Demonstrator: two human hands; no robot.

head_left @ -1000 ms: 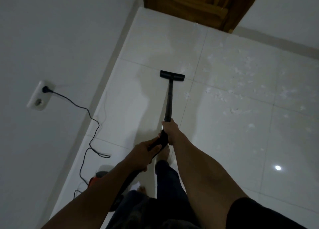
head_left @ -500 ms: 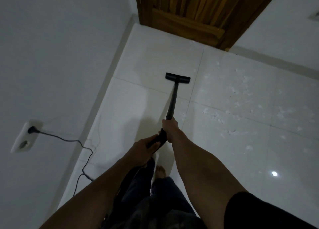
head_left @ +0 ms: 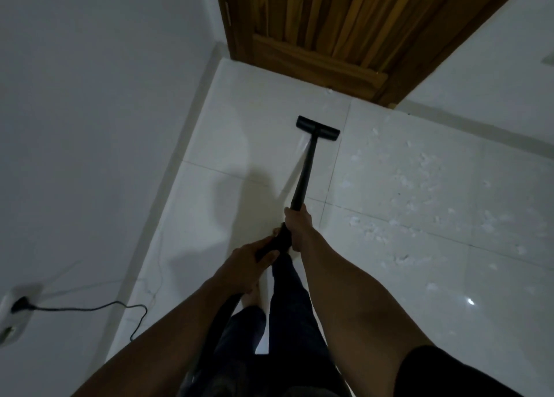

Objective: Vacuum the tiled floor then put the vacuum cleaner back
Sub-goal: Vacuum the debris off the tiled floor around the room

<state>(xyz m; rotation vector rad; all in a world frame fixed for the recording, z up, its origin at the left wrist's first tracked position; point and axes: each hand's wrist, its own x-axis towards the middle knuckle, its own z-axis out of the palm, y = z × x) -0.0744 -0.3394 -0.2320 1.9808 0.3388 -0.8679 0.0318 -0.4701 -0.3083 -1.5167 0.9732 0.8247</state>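
Glossy white tiled floor (head_left: 239, 145) in a pretty dim corner, plain white wall (head_left: 90, 97) running down the left and a wooden door (head_left: 344, 22) across the top of the view. The person is looking down past their own arms, both bare to the elbow.

Both hands are on the vacuum wand (head_left: 305, 172). The right hand (head_left: 296, 226) is wrapped tight round the tube further out, and the left hand (head_left: 248, 265) is curled round the thicker handle end just behind it, closer to the body. The two hands are nearly touching. So the whole free length of the wand sticks out beyond the right hand, away from the person.

Its long axis runs almost straight ahead toward the door, leaning a touch to the right in the view, and it slopes down to the floor. At the far end the floor head (head_left: 318, 128) sits flat on the tile, its bar crosswise to the tube like a T. It sits short of the door and just left of a grout line.

Off to the right of the head there's a big scatter of white scraps (head_left: 419, 187) over several tiles, plus a few flecks near the foot of the door.

Low on the left wall a black plug (head_left: 21, 303) sits in a socket (head_left: 9, 321), and its cord (head_left: 90, 308) trails across and drops toward the floor. Dark trousers (head_left: 287, 300) and a bare foot (head_left: 250, 299) show under the hands, and something dark hangs below the left hand, can't tell if it's the hose
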